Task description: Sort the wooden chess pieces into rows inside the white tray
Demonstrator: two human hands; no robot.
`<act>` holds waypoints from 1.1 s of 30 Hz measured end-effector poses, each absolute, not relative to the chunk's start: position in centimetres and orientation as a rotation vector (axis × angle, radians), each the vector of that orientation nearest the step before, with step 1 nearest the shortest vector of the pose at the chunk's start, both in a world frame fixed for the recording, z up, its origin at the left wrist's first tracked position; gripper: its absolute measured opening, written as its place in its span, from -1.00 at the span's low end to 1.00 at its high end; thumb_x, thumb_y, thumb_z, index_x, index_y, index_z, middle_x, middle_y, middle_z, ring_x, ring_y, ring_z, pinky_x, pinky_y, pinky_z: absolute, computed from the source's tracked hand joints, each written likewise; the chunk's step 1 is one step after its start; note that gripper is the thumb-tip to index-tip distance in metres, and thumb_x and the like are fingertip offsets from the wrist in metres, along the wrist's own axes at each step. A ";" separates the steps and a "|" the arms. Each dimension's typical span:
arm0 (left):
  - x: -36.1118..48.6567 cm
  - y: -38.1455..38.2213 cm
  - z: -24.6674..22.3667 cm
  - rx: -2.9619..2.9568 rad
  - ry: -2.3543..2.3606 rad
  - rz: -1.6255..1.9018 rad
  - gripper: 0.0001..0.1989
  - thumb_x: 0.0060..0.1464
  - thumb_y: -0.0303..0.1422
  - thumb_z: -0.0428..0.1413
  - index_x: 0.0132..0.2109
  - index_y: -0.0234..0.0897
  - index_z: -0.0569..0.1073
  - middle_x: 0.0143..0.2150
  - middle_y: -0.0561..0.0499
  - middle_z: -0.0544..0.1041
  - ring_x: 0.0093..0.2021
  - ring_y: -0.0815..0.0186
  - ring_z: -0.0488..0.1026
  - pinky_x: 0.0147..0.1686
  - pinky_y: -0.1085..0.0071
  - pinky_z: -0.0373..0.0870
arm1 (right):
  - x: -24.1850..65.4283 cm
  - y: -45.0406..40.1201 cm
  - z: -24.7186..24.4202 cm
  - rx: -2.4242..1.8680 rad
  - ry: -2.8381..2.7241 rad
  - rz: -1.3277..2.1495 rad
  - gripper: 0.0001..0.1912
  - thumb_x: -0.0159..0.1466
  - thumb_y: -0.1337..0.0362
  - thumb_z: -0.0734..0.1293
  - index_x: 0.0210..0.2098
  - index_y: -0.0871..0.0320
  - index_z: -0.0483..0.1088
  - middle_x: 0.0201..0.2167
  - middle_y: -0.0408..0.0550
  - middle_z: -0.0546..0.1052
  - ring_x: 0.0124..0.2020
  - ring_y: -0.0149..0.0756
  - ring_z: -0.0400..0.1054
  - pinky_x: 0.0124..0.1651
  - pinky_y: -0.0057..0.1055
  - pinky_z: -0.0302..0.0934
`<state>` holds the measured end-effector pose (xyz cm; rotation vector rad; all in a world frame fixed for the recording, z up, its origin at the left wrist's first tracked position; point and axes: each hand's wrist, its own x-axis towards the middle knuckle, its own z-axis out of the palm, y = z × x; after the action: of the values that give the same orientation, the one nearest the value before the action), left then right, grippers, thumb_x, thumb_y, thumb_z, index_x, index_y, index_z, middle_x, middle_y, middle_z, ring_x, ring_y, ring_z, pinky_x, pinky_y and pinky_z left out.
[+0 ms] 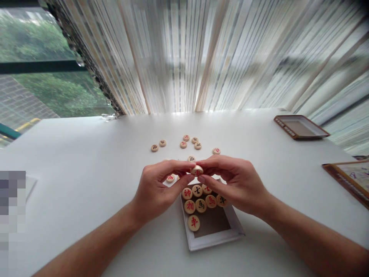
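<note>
Between the fingertips of my left hand (161,186) and my right hand (238,182) is a round wooden Chinese chess piece (197,171) with a red mark, tilted on its edge. Both hands pinch it from opposite sides. Beneath them lies a shallow white-rimmed box (211,243). Rows of pieces fill its far part, and one red-marked piece (193,222) sits alone in the row nearest me. My right hand hides some of the box's right side. Just beyond my fingertips rests a dark-marked piece (191,158) on the table.
Several loose pieces lie farther out on the white table (95,173), among them a dark-marked one (155,148) and a red-marked one (216,151). A brown-edged box lid (301,127) stands at the far right. Another brown-edged box part (351,181) is nearer. Striped curtains (184,57) hang behind.
</note>
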<state>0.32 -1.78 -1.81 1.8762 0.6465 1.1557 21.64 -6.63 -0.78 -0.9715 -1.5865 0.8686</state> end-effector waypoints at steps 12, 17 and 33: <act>0.8 -2.0 -1.2 1.741 0.636 1.132 -0.79 0.14 -0.55 0.38 -0.06 -0.33 0.73 -0.18 -0.10 0.78 -0.21 0.27 0.74 -0.15 0.48 0.70 | 21.5 -6.7 -1.3 -0.995 -1.486 0.909 -0.78 0.27 0.28 0.59 -0.10 0.18 0.66 -0.30 0.02 0.75 -0.33 -0.24 0.67 -0.25 -0.39 0.61; 0.7 -2.0 -1.4 1.770 0.653 1.142 -0.78 0.15 -0.54 0.38 -0.05 -0.31 0.73 -0.17 -0.08 0.78 -0.22 0.27 0.75 -0.15 0.49 0.70 | 21.4 -6.7 -1.3 -0.967 -1.395 0.949 -0.69 0.23 0.29 0.63 -0.06 0.14 0.64 -0.32 -0.03 0.75 -0.32 -0.24 0.69 -0.22 -0.40 0.64; 0.5 -1.8 -1.4 1.729 0.665 1.111 -0.75 0.15 -0.48 0.40 0.00 -0.35 0.71 -0.14 -0.14 0.78 -0.19 0.22 0.74 -0.11 0.40 0.72 | 21.8 -6.7 -1.3 -0.985 -1.577 0.769 -0.74 0.28 0.38 0.57 -0.04 0.14 0.67 -0.25 0.00 0.76 -0.29 -0.23 0.67 -0.20 -0.36 0.63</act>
<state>0.45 -1.82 -1.41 1.7291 0.6649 1.1107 21.83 -6.67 -1.34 -0.9847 -1.5771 0.7689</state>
